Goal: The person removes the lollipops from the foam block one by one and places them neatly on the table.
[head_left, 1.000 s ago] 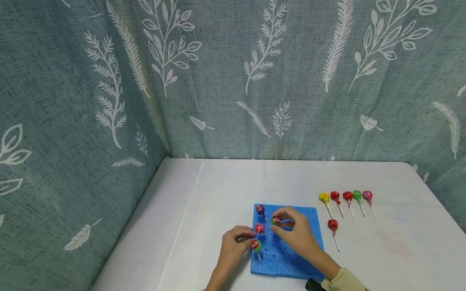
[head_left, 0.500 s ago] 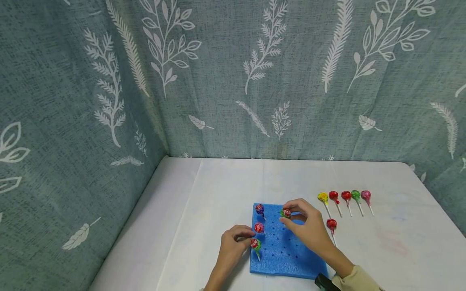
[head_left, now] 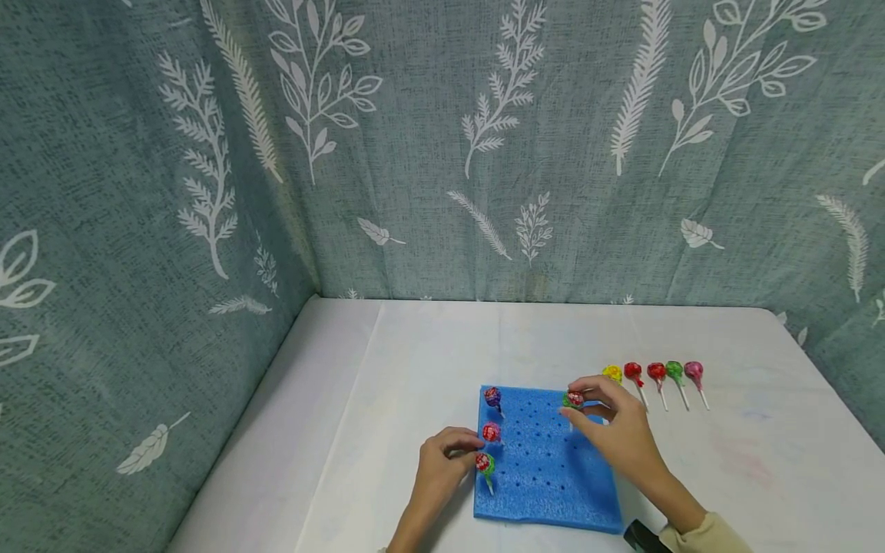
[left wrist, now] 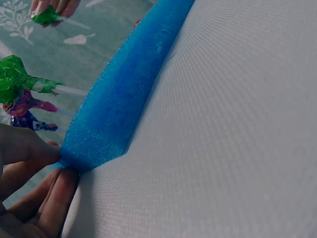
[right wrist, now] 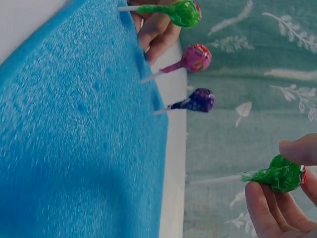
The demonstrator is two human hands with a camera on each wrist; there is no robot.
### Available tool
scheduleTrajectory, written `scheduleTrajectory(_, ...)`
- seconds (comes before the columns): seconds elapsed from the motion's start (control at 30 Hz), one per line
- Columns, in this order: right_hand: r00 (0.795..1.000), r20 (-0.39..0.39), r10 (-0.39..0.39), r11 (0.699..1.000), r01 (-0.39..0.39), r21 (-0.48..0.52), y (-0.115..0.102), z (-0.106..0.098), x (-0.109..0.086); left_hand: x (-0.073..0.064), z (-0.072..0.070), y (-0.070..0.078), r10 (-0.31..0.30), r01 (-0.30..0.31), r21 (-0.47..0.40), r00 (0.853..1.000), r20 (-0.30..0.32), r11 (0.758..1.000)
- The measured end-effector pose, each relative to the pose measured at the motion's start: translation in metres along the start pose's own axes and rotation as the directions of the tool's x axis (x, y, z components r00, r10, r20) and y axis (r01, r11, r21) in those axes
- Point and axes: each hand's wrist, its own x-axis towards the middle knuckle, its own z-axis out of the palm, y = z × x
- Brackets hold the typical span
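My right hand (head_left: 618, 434) pinches a green-wrapped lollipop (right wrist: 282, 174) by its head, above the right part of a blue foam board (head_left: 546, 503) dotted with holes. Its white stick sticks out free, apart from the foam in the right wrist view. My left hand (head_left: 442, 465) grips the board's left edge between thumb and fingers, as the left wrist view shows. Along that edge three lollipops stand with their sticks in the foam: a dark purple one (head_left: 492, 396), a pink one (head_left: 491, 432) and a green one (head_left: 485, 462).
At the right of the white table (head_left: 387, 369) lie several lollipops in a row: yellow (head_left: 611, 373), partly covered by my right hand, red (head_left: 633, 371), another red (head_left: 657, 372), green (head_left: 674, 371) and pink (head_left: 694, 371). A leaf-patterned curtain (head_left: 429, 153) hangs behind.
My right hand has carried the green lollipop rightward across the board and now hides a red lollipop lying on the table. The left hand stays at the board's edge.
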Motion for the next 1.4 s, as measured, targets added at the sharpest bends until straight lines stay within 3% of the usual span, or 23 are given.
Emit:
scheduleTrajectory(0.2, 1.0, -0.012, 0.007, 1.0, -0.007, 0.002, 0.006, -0.01, -0.001, 0.007, 0.005, -0.029, 0.009, -0.009, -0.012, 1.0, -0.014, 1.0)
scheduleTrajectory(0.3, 0.999, -0.027, 0.017, 0.999, -0.018, -0.028, 0.007, -0.014, -0.001, 0.007, 0.005, -0.032, 0.016, -0.016, -0.019, 1.0, -0.009, 1.0)
scheduleTrajectory(0.53, 0.998, -0.045, 0.048, 0.994, -0.052, -0.095, 0.007, -0.023, -0.003, 0.008, 0.004, -0.032, 0.031, -0.031, -0.01, 1.0, -0.001, 0.999)
scheduleTrajectory(1.13, 0.993, -0.107, 0.053, 0.992, -0.064, -0.108, 0.021, -0.043, -0.007, 0.007, 0.004, -0.03, 0.011, -0.011, -0.008, 1.0, -0.005, 1.0)
scheduleTrajectory(1.4, 0.988, -0.14, 0.072, 0.992, -0.086, -0.096, 0.028, -0.049, -0.009, 0.006, 0.004, -0.03, 0.04, -0.041, -0.034, 0.999, -0.012, 0.999)
